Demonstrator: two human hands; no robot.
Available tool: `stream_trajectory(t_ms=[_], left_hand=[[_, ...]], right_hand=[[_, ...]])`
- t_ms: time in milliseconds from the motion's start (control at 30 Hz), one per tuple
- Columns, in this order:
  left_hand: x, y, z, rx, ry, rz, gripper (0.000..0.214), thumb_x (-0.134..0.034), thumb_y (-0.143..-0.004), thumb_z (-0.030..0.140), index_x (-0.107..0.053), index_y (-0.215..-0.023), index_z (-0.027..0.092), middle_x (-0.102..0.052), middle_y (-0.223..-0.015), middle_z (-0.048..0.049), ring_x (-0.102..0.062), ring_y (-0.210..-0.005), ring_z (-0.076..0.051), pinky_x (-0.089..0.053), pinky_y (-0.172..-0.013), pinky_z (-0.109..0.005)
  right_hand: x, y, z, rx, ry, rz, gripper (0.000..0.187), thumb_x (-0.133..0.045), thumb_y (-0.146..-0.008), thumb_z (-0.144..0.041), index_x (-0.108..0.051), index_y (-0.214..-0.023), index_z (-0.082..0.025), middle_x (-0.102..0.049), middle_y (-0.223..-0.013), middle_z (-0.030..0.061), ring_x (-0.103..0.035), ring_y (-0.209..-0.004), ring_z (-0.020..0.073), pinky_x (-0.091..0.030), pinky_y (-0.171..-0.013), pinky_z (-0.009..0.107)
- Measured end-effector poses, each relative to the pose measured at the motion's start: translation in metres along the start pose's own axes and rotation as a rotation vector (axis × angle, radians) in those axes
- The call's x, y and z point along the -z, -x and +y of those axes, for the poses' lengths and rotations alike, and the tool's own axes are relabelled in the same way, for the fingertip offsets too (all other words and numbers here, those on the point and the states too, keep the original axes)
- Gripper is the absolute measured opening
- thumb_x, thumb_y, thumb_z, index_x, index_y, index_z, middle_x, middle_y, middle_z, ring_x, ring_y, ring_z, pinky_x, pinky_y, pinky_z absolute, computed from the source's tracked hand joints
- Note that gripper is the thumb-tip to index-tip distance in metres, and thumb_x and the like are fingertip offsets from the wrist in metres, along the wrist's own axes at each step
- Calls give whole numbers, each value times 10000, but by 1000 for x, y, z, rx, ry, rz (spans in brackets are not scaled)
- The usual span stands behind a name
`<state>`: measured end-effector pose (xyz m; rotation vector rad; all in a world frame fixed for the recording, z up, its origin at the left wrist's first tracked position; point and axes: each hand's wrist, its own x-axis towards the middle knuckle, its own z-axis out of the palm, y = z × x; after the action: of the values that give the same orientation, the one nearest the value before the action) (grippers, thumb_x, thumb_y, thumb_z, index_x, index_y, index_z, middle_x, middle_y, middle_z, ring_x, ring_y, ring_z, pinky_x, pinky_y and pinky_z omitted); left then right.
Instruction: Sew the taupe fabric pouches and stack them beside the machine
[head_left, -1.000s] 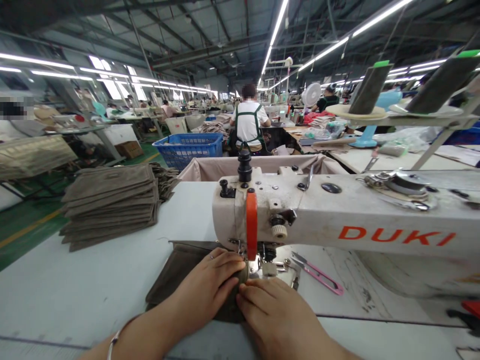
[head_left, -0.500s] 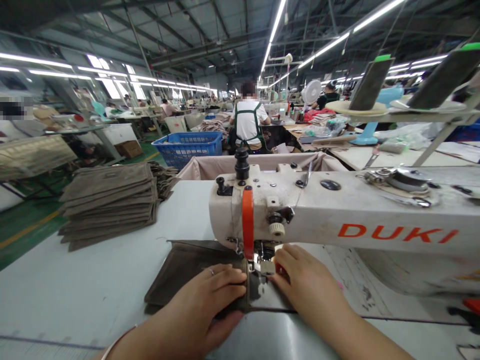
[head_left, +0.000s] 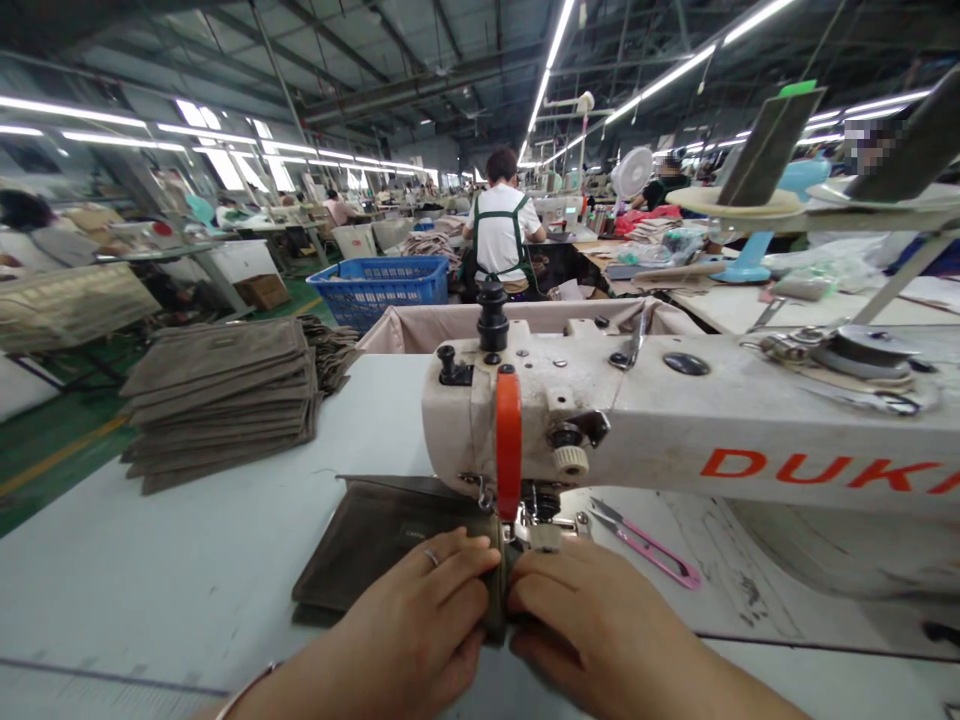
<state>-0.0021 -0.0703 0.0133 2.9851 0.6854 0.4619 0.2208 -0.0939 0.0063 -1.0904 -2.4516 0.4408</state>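
Left hand (head_left: 409, 600): fingers half curled, gripping the brown fabric panel (head_left: 382, 545) at its raised edge.
Right hand (head_left: 600, 625): curled, pinching that edge from the other side.
Panel: lies mostly beyond the left hand, its edge just beside the presser foot (head_left: 544, 535).
Handling: probably light and soft; best held along the edge.
Nearby: pink thread snips (head_left: 649, 550) beyond the right hand, on the white surface (head_left: 150, 570).

bright | overhead fluorescent tubes (head_left: 660, 82), window daylight (head_left: 225, 170) | soft shadows | curved wide-angle edges | right hand (head_left: 592, 625) slightly blurred
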Motion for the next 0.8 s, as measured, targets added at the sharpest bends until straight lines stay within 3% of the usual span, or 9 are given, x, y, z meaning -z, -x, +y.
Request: stream_trajectory(t_ms=[67, 233, 300, 367, 433, 600, 800], left_hand=[[-1, -1, 0, -33, -41, 8, 275, -455, -859, 41, -627, -1064, 106, -695, -1137, -133, -625, -1146, -253, -465, -1093, -409], [-4, 2, -3, 136, 4, 162, 366, -376, -916, 35, -509, -1244, 133, -686, -1154, -107, -659, -1086, -196, -556, -971, -318], [-7, 2, -2, 118, -11, 200, 352, -365, -933, 41, -505, -1246, 119, -691, -1129, -100, -661, -1071, -188, -554, -972, -312], [-11, 2, -1, 33, -63, 173, 333, -373, -937, 37, -531, -1222, 100, -688, -1132, -104, -638, -1107, -199, -525, -1019, -342], [-16, 2, -1, -36, -116, 129, 328, -407, -928, 42, -547, -1222, 79, -672, -1171, -117, -601, -1154, -221, -501, -1050, -382], [-22, 4, -7, -63, -117, 3, 381, -518, -902, 85, -535, -1283, 79, -612, -1287, -113, -517, -1244, -242, -448, -1102, -402], [-15, -6, -16, -78, -116, -51, 296, -563, -922, 125, -570, -1216, 93, -619, -1264, -99, -544, -1199, -231, -452, -1084, -374]], right_hand=[[-2, 0, -1, 19, 21, 10, 161, -742, -793, -198, -619, -896, -204, -686, -936, -13, -617, -873, 178, -472, -774, 310], [-14, 2, -3, 91, 63, 105, 163, -744, -772, -223, -620, -874, -191, -689, -947, 19, -617, -863, 188, -502, -742, 308], [-21, 1, -2, 138, 70, 129, 112, -701, -807, -225, -634, -890, -189, -691, -936, 22, -622, -863, 190, -516, -748, 316], [-28, 1, -1, 201, 103, 147, 27, -632, -851, -177, -647, -866, -193, -690, -873, 18, -624, -824, 184, -525, -735, 315], [-33, 1, 0, 242, 149, 150, 95, -594, -870, -132, -657, -836, -194, -681, -809, 15, -617, -768, 175, -527, -698, 300], [-39, 2, -1, 239, 211, 192, 96, -609, -876, -163, -672, -814, -201, -679, -776, 1, -633, -734, 180, -534, -639, 298], [-39, 1, -2, 197, 148, 199, 103, -603, -844, -143, -679, -904, -179, -705, -859, 11, -667, -848, 198, -551, -716, 320]])
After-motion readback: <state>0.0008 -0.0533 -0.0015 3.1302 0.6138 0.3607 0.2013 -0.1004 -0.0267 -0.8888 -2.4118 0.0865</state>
